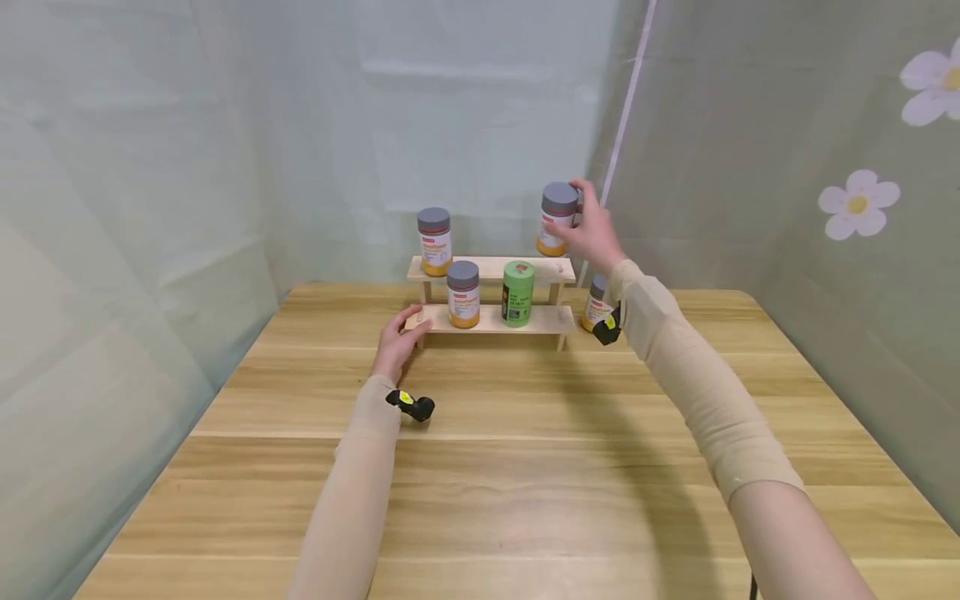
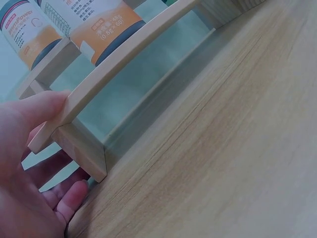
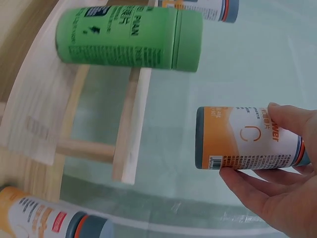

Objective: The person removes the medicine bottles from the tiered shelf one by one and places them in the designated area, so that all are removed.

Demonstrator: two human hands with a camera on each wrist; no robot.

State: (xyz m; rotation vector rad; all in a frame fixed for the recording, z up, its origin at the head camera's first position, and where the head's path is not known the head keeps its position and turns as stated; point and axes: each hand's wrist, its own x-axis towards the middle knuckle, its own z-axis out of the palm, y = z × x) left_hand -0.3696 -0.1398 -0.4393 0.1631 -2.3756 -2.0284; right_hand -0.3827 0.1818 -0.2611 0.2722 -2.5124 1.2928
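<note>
A two-step wooden rack (image 1: 491, 320) stands at the back of the table. At the left end of its lower step, my left hand (image 1: 396, 340) grips the board; the left wrist view shows the thumb on the board and fingers by the leg. My right hand (image 1: 597, 237) holds a white-and-orange supplement bottle (image 3: 247, 139) with a grey lid, upright above the upper step's right end and apart from the board. A matching bottle (image 1: 435, 243) sits on the upper step's left. Another such bottle (image 1: 463, 296) and a green bottle (image 1: 517, 298) share the lower step.
One more grey-lidded bottle (image 1: 595, 307) stands on the wooden table (image 1: 480, 500) to the right of the rack, partly hidden by my right wrist. Pale curtains (image 1: 480, 125) hang behind and at both sides.
</note>
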